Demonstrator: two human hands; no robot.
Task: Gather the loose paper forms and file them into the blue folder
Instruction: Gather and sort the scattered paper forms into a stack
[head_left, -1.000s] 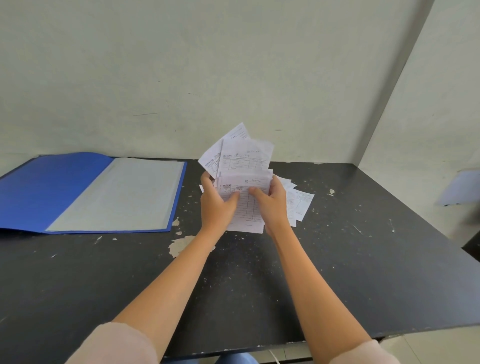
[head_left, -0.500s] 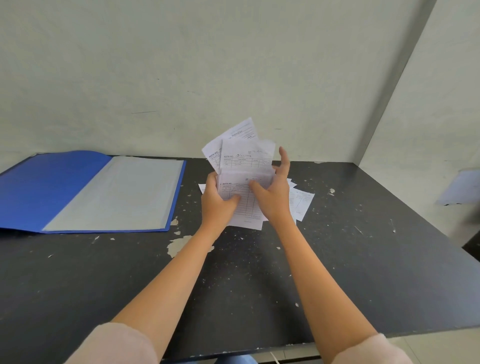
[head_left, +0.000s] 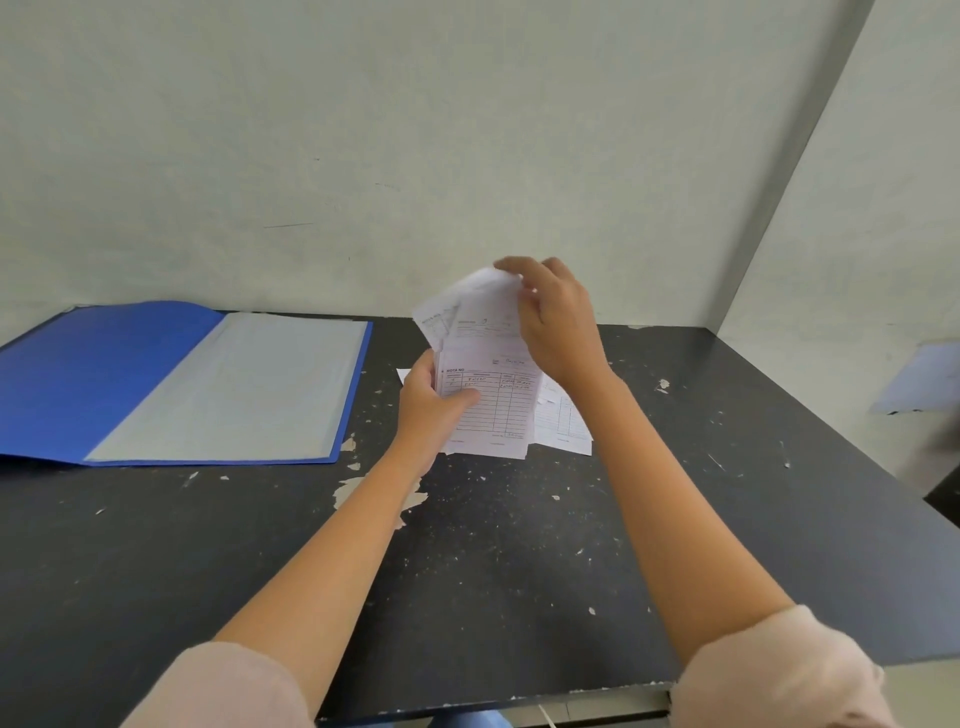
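Observation:
My left hand (head_left: 430, 404) grips a fanned stack of white paper forms (head_left: 491, 405) by its left edge, thumb across the front sheet. The stack stands upright over the black table (head_left: 519, 571). My right hand (head_left: 553, 317) is raised at the stack's top edge, fingers curled over the upper corner of the back sheets. More loose forms (head_left: 563, 423) lie flat on the table behind and right of the stack. The blue folder (head_left: 104, 379) lies open at the left, its grey-white inner page (head_left: 234, 389) facing up.
The table's surface is chipped, with pale patches near the folder's corner (head_left: 348, 444) and beside my left forearm (head_left: 353, 488). A pale green wall runs behind; a side wall closes the right. The table's front edge is near my sleeves.
My right hand left the front of the stack and rose to its top edge, curling over the upper sheets. The left hand kept its grip in about the same place.

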